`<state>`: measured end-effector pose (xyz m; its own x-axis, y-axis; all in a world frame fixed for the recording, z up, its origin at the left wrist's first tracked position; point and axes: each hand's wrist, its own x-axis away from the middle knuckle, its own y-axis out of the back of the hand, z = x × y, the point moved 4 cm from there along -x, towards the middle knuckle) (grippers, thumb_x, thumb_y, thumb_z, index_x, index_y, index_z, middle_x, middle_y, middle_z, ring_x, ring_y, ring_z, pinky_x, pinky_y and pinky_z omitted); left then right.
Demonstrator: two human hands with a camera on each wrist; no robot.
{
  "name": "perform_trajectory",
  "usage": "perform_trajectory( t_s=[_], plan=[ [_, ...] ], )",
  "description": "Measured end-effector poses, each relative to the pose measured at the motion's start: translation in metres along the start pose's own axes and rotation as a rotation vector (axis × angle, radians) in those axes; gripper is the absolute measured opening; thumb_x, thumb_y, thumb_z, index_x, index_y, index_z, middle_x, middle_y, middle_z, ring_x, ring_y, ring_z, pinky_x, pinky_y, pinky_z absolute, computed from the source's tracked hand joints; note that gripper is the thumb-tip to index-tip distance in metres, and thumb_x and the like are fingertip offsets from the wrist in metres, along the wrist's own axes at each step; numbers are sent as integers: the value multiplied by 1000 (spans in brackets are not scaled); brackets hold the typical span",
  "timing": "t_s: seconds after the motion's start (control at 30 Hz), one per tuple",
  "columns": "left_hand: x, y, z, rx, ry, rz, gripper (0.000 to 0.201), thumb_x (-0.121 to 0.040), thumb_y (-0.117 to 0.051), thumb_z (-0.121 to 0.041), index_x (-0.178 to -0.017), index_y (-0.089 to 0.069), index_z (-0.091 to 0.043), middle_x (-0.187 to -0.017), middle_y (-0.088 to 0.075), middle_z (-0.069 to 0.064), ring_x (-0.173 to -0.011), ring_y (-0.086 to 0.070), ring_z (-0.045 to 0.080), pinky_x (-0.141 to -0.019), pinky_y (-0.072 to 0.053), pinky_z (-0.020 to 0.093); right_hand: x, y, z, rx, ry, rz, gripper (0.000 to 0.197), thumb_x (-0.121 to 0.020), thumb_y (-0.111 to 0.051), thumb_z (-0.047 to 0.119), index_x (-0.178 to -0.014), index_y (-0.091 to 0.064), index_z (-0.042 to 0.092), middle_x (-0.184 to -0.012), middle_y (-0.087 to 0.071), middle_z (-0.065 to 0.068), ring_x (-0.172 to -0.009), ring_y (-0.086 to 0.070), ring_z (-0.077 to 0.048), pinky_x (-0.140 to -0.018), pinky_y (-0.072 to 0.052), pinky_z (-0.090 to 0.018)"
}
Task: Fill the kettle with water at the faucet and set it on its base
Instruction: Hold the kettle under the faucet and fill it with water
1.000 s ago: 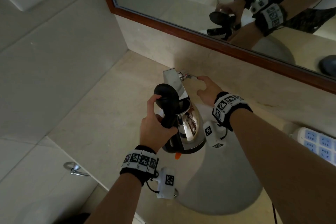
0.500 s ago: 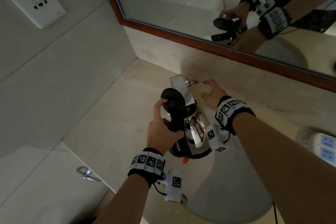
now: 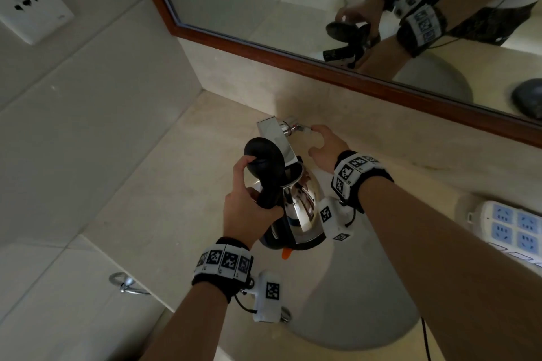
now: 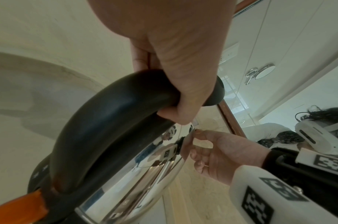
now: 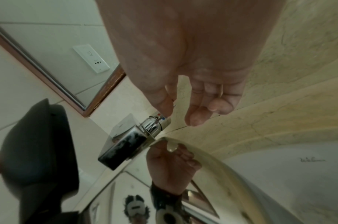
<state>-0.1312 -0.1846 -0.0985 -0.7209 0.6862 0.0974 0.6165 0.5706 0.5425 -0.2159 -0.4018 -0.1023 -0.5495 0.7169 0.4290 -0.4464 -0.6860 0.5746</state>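
Observation:
A shiny steel kettle (image 3: 303, 214) with a black handle and a raised black lid (image 3: 264, 155) hangs over the sink basin (image 3: 366, 302), its mouth under the chrome faucet spout (image 3: 271, 133). My left hand (image 3: 249, 205) grips the handle, and the left wrist view shows its fingers (image 4: 183, 84) wrapped round it. My right hand (image 3: 322, 146) reaches behind the kettle with relaxed fingers, one fingertip on the thin faucet lever (image 3: 303, 127). In the right wrist view the thumb (image 5: 164, 109) touches the faucet knob (image 5: 156, 122). I cannot see any water flowing.
A wood-framed mirror (image 3: 322, 63) runs along the back wall above the beige counter (image 3: 176, 184). A white power strip (image 3: 513, 228) lies on the counter at the right. A wall socket (image 3: 26, 6) is at the upper left, and a chrome ring (image 3: 126, 284) hangs below the counter edge.
My head view has shifted a little. The kettle stays under the spout in my left hand, and my right hand stays at the faucet lever.

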Motion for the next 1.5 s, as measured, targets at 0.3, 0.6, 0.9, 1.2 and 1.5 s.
perform_trajectory(
  t_s=[0.3, 0.6, 0.9, 1.2, 1.5],
  plan=[
    [4, 6, -2, 46, 55, -5, 104, -67, -84, -7, -145, -27, -45, -68, -75, 7, -59, -74, 23, -62, -65, 45, 8, 0, 7, 2, -36, 25, 65, -94, -51, 19, -152, -26, 36, -98, -60, -7, -73, -61, -25, -68, -50, -32],
    [3, 7, -8, 11, 58, -3, 101, -67, -82, -9, -144, -27, -45, -61, -71, 9, -55, -69, 24, -56, -62, 38, 18, -5, 15, -11, -73, 14, 67, -96, -51, 17, -155, -21, 31, -106, -58, -11, -82, -58, -30, -69, -47, -32],
    [2, 11, -9, 31, 46, -1, 103, -67, -81, -7, -145, -26, -45, -61, -71, 10, -52, -67, 27, -51, -60, 36, 25, -6, 13, -14, -64, 25, 69, -99, -48, 15, -157, -18, 36, -117, -62, -15, -71, -55, -21, -64, -47, -28],
    [-5, 13, -4, 60, 23, 48, 103, -67, -79, -8, -145, -25, -46, -60, -70, 11, -51, -66, 26, -52, -59, 29, 19, -10, 8, -18, -77, 5, 68, -98, -49, 18, -156, -20, 38, -141, -54, -17, -109, -61, -34, -79, -46, -30],
    [-10, 3, 0, 34, -26, 84, 101, -68, -81, -9, -143, -25, -48, -55, -64, 10, -41, -52, 9, -47, -47, 16, 15, -12, 4, -56, -97, -34, 63, -99, -48, 14, -153, -27, 37, -135, -58, -19, -90, -61, -32, -69, -44, -29]
  ],
)
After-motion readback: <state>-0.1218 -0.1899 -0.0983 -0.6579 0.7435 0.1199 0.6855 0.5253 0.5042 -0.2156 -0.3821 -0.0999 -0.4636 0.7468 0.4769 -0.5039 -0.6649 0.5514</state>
